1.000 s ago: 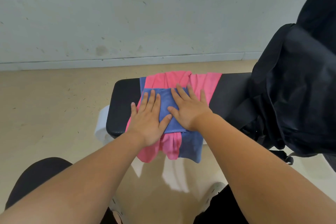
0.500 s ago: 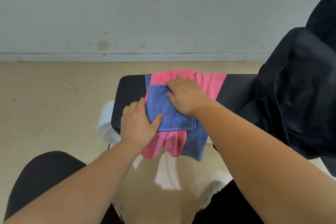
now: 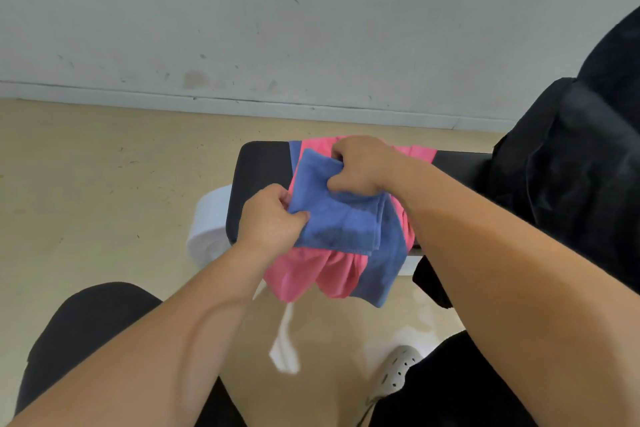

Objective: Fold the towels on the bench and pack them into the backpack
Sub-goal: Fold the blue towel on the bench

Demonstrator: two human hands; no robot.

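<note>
The person is crouched close to the black padded worktop, holding the folded blue towel just above the heap. The left hand pinches its near left edge, thumb on top and fingers tucked beneath. The right hand has its fingers curled round the far edge. I take the two-sided hold to be what keeps the layers stacked so the fold does not fall open as it comes away.

Under it a pink towel lies crumpled across the worktop and hangs over the near edge. A second blue towel lies with it, and both are unfolded, so the job looks only just begun.

The black backpack stands on the right end of the worktop, close beside the right forearm. I cannot see its opening from here, and that may slow the packing. The hanging towels could drag along if the bundle catches them. A white base shows below the worktop's left end, and a pale shoe rests on the floor.
</note>
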